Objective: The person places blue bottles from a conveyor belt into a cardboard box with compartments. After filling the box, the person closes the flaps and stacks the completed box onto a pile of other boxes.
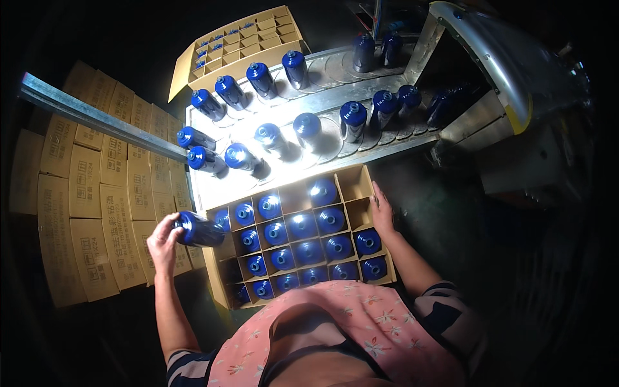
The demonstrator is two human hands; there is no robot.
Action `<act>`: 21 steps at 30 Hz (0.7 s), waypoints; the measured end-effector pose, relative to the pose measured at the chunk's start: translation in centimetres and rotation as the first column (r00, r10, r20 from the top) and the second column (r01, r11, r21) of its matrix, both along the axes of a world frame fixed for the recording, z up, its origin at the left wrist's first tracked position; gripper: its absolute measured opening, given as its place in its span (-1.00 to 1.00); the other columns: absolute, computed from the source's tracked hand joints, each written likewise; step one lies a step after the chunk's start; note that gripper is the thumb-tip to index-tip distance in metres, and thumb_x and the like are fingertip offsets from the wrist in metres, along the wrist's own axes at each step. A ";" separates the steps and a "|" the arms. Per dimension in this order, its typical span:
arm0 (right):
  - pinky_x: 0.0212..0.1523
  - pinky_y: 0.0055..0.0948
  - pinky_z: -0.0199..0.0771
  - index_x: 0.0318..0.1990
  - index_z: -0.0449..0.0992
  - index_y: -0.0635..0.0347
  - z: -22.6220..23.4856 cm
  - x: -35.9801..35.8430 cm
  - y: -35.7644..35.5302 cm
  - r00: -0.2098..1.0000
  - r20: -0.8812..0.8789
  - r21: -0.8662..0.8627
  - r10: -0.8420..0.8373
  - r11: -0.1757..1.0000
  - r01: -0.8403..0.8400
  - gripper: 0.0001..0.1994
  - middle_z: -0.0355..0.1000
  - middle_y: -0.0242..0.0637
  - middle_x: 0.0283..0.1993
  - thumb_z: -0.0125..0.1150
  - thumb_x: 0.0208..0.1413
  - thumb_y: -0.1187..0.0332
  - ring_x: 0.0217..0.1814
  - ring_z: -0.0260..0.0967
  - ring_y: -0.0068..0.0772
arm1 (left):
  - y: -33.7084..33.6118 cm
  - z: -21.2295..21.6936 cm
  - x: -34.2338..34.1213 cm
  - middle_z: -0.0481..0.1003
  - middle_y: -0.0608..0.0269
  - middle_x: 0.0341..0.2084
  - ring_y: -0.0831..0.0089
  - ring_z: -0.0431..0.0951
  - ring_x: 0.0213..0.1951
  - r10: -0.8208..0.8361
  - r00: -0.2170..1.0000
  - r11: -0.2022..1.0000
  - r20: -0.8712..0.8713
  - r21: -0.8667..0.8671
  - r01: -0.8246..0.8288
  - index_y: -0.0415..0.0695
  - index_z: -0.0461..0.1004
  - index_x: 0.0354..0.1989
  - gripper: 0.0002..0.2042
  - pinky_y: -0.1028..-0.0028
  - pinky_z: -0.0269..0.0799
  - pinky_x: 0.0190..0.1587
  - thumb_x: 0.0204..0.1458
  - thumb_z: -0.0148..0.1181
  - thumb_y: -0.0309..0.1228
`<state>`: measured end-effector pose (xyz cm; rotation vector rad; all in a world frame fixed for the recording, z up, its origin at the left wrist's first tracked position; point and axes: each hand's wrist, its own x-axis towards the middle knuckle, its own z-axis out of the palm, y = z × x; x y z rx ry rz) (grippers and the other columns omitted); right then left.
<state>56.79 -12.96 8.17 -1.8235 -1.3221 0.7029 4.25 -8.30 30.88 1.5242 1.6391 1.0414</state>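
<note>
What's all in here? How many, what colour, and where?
Near box: 1, brown, centre
Far box: 1, brown, top
Conveyor: 1, grey, upper middle
Machine housing: 1, silver, upper right
Metal rail: 1, silver, upper left
Stacked cartons: many, brown, left
Held bottle: 1, blue, by near box's left edge
Boxed bottles: about nineteen, blue, near box
Conveyor bottles: about fifteen, blue, both lanes
Bottle tops: several, blue, far box
Apron: 1, pink floral, bottom
Sleeves: 2, dark and pale, bottom
Left hand: 1, bare, on held bottle
Right hand: 1, bare, at near box's right edge
</note>
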 end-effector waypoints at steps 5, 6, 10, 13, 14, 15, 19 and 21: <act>0.17 -0.24 0.32 0.36 0.14 -0.12 -0.1 0.1 0.9 0.999 0.052 -0.060 0.006 0.998 -0.003 -0.42 0.30 -0.05 0.24 0.08 0.18 0.47 0.26 0.25 0.04 | 11.3 11.0 6.8 0.52 0.11 -0.01 0.36 0.51 0.04 -0.215 0.975 0.916 -0.060 0.334 0.223 -0.21 0.47 0.08 -0.65 0.31 0.39 0.17 0.09 0.24 -0.49; 0.17 -0.23 0.33 0.36 0.14 -0.12 0.0 0.0 1.1 0.999 0.049 -0.102 0.002 0.995 0.003 -0.41 0.30 -0.05 0.24 0.09 0.18 0.48 0.26 0.25 0.04 | 14.1 11.8 8.6 0.52 0.13 0.00 0.34 0.51 0.05 -0.255 0.962 0.873 -0.096 0.406 0.272 -0.17 0.48 0.08 -0.64 0.29 0.39 0.19 0.09 0.25 -0.42; 0.17 -0.27 0.31 0.35 0.15 -0.01 0.4 -0.4 1.8 0.998 0.065 -0.130 -0.001 0.991 0.009 -0.46 0.28 0.03 0.26 0.05 0.22 0.50 0.27 0.26 0.05 | 28.1 9.3 17.6 0.55 0.21 -0.05 0.43 0.54 0.01 -0.346 0.938 0.803 -0.026 0.508 0.310 -0.07 0.51 0.05 -0.65 0.46 0.44 0.13 0.06 0.28 -0.36; 0.12 -0.24 0.35 0.36 0.14 -0.05 0.8 -0.7 2.8 0.992 0.126 -0.125 0.008 0.992 0.008 -0.44 0.30 0.04 0.23 0.05 0.21 0.51 0.23 0.28 0.11 | 37.9 4.3 24.7 0.59 0.20 -0.11 0.43 0.59 -0.08 -0.327 0.944 0.850 -0.050 0.421 0.317 -0.08 0.55 0.02 -0.69 0.48 0.50 0.03 0.09 0.24 -0.37; 0.12 -0.23 0.35 0.36 0.14 -0.05 1.0 -0.7 3.3 0.990 0.139 -0.131 0.006 0.991 0.012 -0.44 0.30 0.04 0.22 0.04 0.21 0.52 0.22 0.29 0.11 | 40.5 2.1 26.9 0.61 0.21 -0.16 0.46 0.61 -0.11 -0.340 0.940 0.864 -0.003 0.393 0.314 -0.12 0.55 -0.01 -0.70 0.52 0.51 -0.01 0.07 0.26 -0.39; 0.10 -0.22 0.37 0.36 0.14 -0.06 1.1 -0.8 3.7 0.993 0.115 -0.183 -0.002 0.983 0.023 -0.43 0.31 0.04 0.21 0.04 0.20 0.53 0.20 0.31 0.12 | 43.0 0.1 28.9 0.62 0.20 -0.20 0.53 0.61 -0.12 -0.339 0.940 0.874 -0.028 0.359 0.326 -0.13 0.56 -0.03 -0.69 0.56 0.51 -0.08 0.03 0.30 -0.38; 0.07 -0.20 0.39 0.36 0.15 -0.01 1.4 -0.9 5.5 0.993 0.119 -0.144 -0.010 0.989 0.027 -0.42 0.33 0.05 0.19 0.02 0.17 0.57 0.17 0.33 0.14 | 50.7 -8.3 33.6 0.59 0.15 -0.14 0.35 0.61 -0.09 -0.261 0.924 0.909 -0.281 0.250 0.333 -0.15 0.54 -0.02 -0.62 0.48 0.47 -0.05 -0.02 0.35 -0.30; 0.06 -0.20 0.39 0.35 0.15 0.01 1.3 -1.1 6.3 0.996 0.094 -0.165 -0.008 0.986 0.023 -0.42 0.33 0.05 0.19 0.01 0.17 0.57 0.16 0.33 0.14 | 53.6 -12.3 34.4 0.58 0.08 -0.16 0.20 0.59 -0.09 -0.230 0.918 0.919 -0.322 0.240 0.314 -0.13 0.54 -0.03 -0.63 0.40 0.46 -0.05 -0.02 0.32 -0.27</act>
